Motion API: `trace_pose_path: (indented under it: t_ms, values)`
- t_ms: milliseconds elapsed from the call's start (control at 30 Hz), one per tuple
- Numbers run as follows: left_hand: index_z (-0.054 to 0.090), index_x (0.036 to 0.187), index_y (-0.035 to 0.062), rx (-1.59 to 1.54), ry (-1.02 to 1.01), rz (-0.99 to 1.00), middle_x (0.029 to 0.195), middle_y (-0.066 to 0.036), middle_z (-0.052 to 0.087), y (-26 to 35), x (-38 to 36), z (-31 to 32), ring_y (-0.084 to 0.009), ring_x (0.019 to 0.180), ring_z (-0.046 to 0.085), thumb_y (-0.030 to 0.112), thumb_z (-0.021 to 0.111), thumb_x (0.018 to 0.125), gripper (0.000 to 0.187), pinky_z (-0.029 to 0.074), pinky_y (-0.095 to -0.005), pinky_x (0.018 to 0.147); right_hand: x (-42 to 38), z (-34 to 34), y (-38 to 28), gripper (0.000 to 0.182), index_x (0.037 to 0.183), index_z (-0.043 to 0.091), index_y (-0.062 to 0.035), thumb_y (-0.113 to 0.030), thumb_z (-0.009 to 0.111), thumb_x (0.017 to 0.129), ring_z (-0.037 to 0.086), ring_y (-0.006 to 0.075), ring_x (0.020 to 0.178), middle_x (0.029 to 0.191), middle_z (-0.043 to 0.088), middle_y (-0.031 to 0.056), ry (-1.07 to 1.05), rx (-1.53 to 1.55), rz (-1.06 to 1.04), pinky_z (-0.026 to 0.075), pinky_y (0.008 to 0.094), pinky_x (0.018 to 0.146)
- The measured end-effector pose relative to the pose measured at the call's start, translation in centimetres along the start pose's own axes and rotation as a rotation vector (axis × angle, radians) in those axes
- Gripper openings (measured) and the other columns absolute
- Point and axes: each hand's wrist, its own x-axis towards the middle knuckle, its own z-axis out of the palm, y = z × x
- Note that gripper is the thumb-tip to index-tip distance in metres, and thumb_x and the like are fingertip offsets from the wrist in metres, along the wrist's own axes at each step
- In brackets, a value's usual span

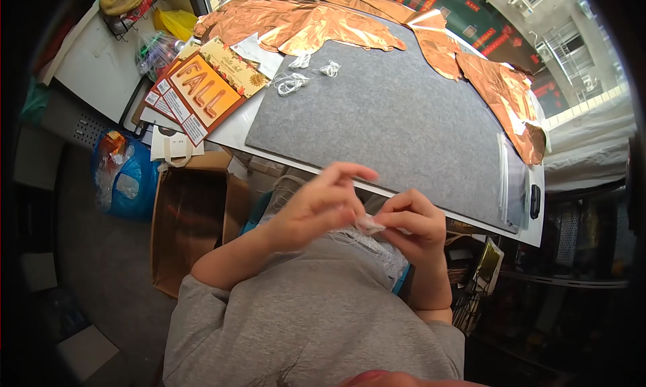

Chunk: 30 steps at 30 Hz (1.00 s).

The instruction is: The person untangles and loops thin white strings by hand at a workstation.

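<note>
Above my lap, my right hand (416, 227) pinches a small bundle of white string (367, 224) between thumb and fingers. My left hand (321, 209) is close on its other side, slightly blurred. Its index finger is raised, while the thumb and the other fingers bend in at the string. More loose white string (346, 236) hangs below the hands over the lap, next to a crinkled clear plastic bag (380, 256). On the grey felt mat (383, 118), several small coiled white string bundles (291, 84) lie near the far left corner.
Copper foil balloons (330, 25) lie flat along the mat's far and right edges. Orange FALL packages (205, 94) are stacked at the left. An open cardboard box (185, 219) and a blue plastic bag (131, 185) stand on the floor. Clear plastic sleeves (511, 185) lie at the right edge.
</note>
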Motion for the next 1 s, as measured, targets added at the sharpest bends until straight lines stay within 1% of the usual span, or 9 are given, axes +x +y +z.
trace_pose_path:
  t_ms: [100, 200, 233, 333, 400, 467, 633, 833, 1000]
  values:
    - [0.052, 0.129, 0.0049, 0.356, 0.374, -0.093, 0.14, -0.018, 0.047, 0.1, -0.1, 0.0, -0.0248, 0.125, 0.052, 0.031, 0.06, 0.098, 0.041, 0.046, -0.0375, 0.096, 0.3, -0.6, -0.8, 0.027, 0.094, 0.074, -0.0079, 0.003, 0.077, 0.07, 0.065, 0.0166, 0.074, 0.086, 0.064, 0.0036, -0.162, -0.213, 0.17, 0.051, 0.0285, 0.062]
    - [0.045, 0.138, 0.0042, 0.474, 0.144, 0.013, 0.139, -0.018, 0.049, 0.1, 0.9, 2.0, -0.0258, 0.123, 0.053, 0.03, 0.059, 0.099, 0.049, 0.045, -0.0375, 0.099, 0.7, 0.1, -1.0, 0.028, 0.096, 0.072, -0.0077, 0.003, 0.077, 0.07, 0.065, 0.0179, 0.072, 0.087, 0.065, 0.0047, -0.278, -0.325, 0.028, 0.051, 0.028, 0.061]
    - [0.04, 0.144, 0.0022, 0.427, 0.066, -0.063, 0.136, -0.012, 0.052, 0.8, 1.0, 2.8, -0.014, 0.116, 0.052, 0.03, 0.056, 0.101, 0.053, 0.044, -0.0296, 0.097, 1.3, 0.6, -1.7, 0.026, 0.095, 0.07, -0.006, 0.002, 0.076, 0.071, 0.066, 0.0187, 0.07, 0.087, 0.066, 0.0062, -0.19, -0.3, 0.002, 0.052, 0.0288, 0.06]
    - [0.04, 0.143, 0.0013, -0.034, 0.01, -0.408, 0.119, -0.007, 0.059, 0.9, 1.1, 3.1, -0.0108, 0.106, 0.055, 0.029, 0.054, 0.103, 0.051, 0.045, -0.0262, 0.091, 2.2, 0.2, -2.9, 0.023, 0.092, 0.069, -0.0039, 0.001, 0.076, 0.071, 0.066, 0.0181, 0.068, 0.081, 0.066, 0.0075, -0.067, -0.157, 0.077, 0.051, 0.0286, 0.057]
    - [0.044, 0.14, 0.0007, -0.02, 0.053, -0.258, 0.095, 0.0, 0.057, -0.9, 0.6, 3.3, -0.0065, 0.084, 0.052, 0.028, 0.049, 0.105, 0.045, 0.044, -0.0213, 0.077, 2.1, -0.4, -2.6, 0.023, 0.092, 0.069, -0.0028, 0.003, 0.077, 0.07, 0.065, 0.0166, 0.067, 0.08, 0.066, 0.0073, -0.047, -0.156, 0.113, 0.05, 0.0274, 0.057]
    - [0.055, 0.128, 0.0021, -0.251, -0.072, -0.498, 0.083, 0.003, 0.052, -1.0, -0.2, 2.3, -0.0038, 0.072, 0.045, 0.03, 0.045, 0.107, 0.037, 0.039, -0.02, 0.068, 1.5, -1.6, -2.0, 0.025, 0.092, 0.069, -0.0006, 0.006, 0.077, 0.069, 0.063, 0.0134, 0.066, 0.077, 0.066, 0.007, -0.007, -0.156, 0.193, 0.047, 0.0251, 0.056]
    - [0.06, 0.111, 0.0052, -0.467, 0.074, -0.512, 0.084, 0.002, 0.055, -2.3, -0.8, 1.7, -0.0053, 0.072, 0.047, 0.031, 0.043, 0.107, 0.031, 0.04, -0.0218, 0.067, 1.1, -0.5, -1.2, 0.022, 0.087, 0.071, -0.0016, 0.007, 0.078, 0.068, 0.063, 0.0139, 0.068, 0.079, 0.067, 0.0079, 0.154, -0.118, 0.116, 0.047, 0.0238, 0.056]
    - [0.059, 0.104, 0.0055, -0.72, 0.46, -0.485, 0.105, -0.007, 0.067, -0.8, 1.3, 2.7, -0.013, 0.094, 0.063, 0.026, 0.041, 0.107, 0.027, 0.052, -0.0304, 0.086, 0.5, 4.0, 1.0, 0.031, 0.098, 0.074, -0.0062, 0.0, 0.08, 0.068, 0.062, 0.0183, 0.07, 0.086, 0.068, 0.0045, 0.19, -0.513, -0.398, 0.051, 0.0284, 0.059]
    - [0.057, 0.098, 0.0072, -0.861, 0.615, -0.388, 0.086, 0.0, 0.057, -2.4, 1.3, 2.8, -0.0074, 0.075, 0.051, 0.027, 0.043, 0.107, 0.026, 0.044, -0.0231, 0.069, 0.7, 4.2, 0.8, 0.036, 0.102, 0.073, -0.0039, -0.003, 0.077, 0.066, 0.061, 0.0207, 0.086, 0.097, 0.067, 0.0023, 0.156, -0.454, -0.394, 0.051, 0.0304, 0.07]
